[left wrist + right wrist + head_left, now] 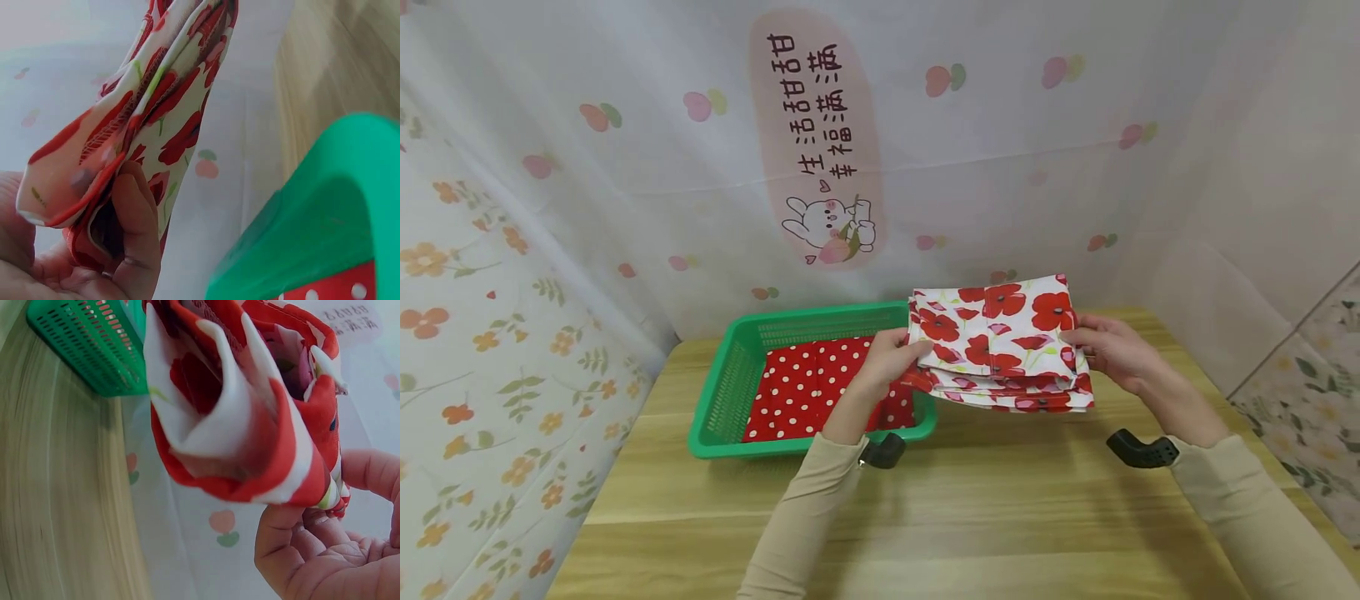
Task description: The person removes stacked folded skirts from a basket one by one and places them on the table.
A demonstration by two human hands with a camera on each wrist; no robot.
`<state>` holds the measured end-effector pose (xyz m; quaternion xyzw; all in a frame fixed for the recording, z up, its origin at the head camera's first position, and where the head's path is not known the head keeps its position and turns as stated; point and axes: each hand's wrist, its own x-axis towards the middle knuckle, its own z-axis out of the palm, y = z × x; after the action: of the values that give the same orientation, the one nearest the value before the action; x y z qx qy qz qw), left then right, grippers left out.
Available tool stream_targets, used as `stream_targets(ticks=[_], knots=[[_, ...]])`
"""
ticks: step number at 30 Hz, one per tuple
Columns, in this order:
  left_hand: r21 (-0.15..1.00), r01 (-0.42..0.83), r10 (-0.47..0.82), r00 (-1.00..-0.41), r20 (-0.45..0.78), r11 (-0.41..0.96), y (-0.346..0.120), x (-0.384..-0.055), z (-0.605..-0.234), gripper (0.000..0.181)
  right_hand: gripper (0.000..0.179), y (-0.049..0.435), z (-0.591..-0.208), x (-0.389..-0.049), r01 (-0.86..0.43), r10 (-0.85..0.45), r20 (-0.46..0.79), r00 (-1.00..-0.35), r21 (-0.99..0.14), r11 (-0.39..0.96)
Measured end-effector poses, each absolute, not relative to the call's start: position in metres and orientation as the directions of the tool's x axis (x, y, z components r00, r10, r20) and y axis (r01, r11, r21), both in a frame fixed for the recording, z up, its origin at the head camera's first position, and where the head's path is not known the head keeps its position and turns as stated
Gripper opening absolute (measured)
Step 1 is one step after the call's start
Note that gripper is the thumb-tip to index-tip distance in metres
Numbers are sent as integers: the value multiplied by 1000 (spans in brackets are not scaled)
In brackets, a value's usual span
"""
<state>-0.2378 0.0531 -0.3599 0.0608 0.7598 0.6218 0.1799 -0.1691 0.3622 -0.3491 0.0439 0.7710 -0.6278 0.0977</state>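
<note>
A folded cloth (992,333), white with red poppies, is held up over the table beside the basket. My left hand (889,360) grips its left edge, the thumb on top. In the left wrist view, the fingers (134,219) curl under the cloth's layered edge. At the opposite side my right hand (1112,350) pinches the right edge between thumb and fingers. The right wrist view shows several loose layers of the cloth (250,450) hanging over the right fingers (278,540). Inside the green basket (711,417) lies a red cloth with white dots (790,387), partly covered by my left hand.
The basket stands at the left on a wooden table (970,533). Behind the table hangs a white curtain (1000,183) with printed fruit and writing. A flowered curtain (490,375) closes off the left side. Black camera mounts (1142,448) stick out at both wrists.
</note>
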Motion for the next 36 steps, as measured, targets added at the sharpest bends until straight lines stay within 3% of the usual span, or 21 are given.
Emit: stream_targets(ticks=[14, 24, 36], knots=[[975, -161, 176, -966, -188, 156, 87, -229, -379, 33, 63, 384, -360, -173, 240, 38, -237, -971, -955, 175], [985, -140, 156, -976, -154, 102, 109, -222, -392, 23, 74, 398, -378, -175, 275, 106, -258, -960, -940, 203], [991, -94, 74, -992, -102, 100, 138, -215, -406, 19, 53, 417, -393, -179, 315, 131, -299, -945, -940, 131]])
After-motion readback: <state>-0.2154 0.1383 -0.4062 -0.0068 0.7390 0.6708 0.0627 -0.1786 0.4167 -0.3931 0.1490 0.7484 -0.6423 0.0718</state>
